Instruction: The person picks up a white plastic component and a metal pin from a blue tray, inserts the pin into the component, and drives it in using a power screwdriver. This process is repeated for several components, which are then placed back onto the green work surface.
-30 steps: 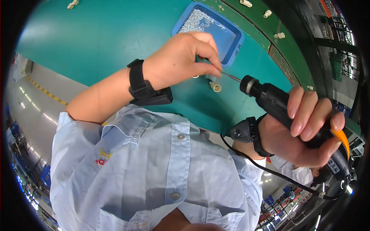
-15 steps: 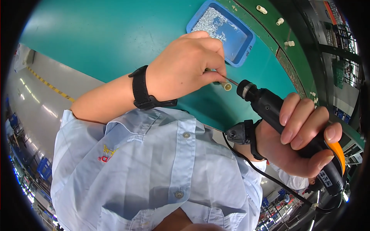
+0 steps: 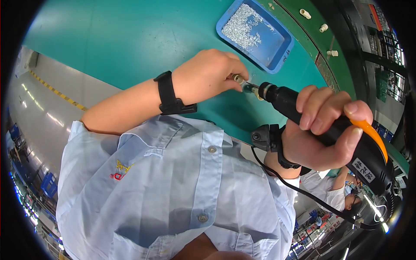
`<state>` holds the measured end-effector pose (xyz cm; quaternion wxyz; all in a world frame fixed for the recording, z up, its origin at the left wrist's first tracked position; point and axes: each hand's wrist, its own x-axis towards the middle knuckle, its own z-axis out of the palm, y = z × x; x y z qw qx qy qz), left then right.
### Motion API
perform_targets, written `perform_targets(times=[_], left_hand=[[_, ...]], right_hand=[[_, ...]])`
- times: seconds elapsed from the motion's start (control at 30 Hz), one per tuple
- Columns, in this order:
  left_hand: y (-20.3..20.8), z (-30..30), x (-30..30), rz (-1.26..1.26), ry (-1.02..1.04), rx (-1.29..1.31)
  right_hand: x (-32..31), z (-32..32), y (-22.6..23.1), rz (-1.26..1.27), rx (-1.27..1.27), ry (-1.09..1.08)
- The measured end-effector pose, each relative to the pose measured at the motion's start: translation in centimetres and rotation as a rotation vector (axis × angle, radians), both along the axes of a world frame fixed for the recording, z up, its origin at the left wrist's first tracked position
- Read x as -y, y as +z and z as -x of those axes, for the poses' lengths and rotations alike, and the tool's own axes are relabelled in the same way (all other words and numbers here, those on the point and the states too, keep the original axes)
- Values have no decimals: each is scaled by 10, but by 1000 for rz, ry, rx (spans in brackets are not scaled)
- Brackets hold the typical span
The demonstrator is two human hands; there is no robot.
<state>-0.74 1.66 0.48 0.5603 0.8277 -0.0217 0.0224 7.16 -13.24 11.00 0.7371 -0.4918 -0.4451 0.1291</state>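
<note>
My right hand grips a black electric screwdriver with an orange trigger, its tip pointing left. My left hand is closed around a small metal part and holds it right against the driver's tip, just above the green table. A small cream-coloured piece lies on the table beneath the tip, mostly hidden. Both wrists wear black bands; a black cord runs from the right one.
A blue tray with many small silver screws sits on the table beyond my hands. Several small white parts lie along a darker green strip at the far right. Another person in a light shirt is at lower right.
The left hand and the driver tip have come together; the tip now meets the small part between my left fingers. The view has shifted, so the tray sits further right.
</note>
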Motion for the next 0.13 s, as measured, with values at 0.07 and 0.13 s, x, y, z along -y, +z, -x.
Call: perform_targets(times=[0.07, 0.13], left_hand=[[-2, 0, 2, 62, 19, -20], [0, 1, 2, 110, 27, -61]], right_hand=[[-2, 0, -3, 17, 16, -27], [-2, -1, -7, 41, 22, -8]])
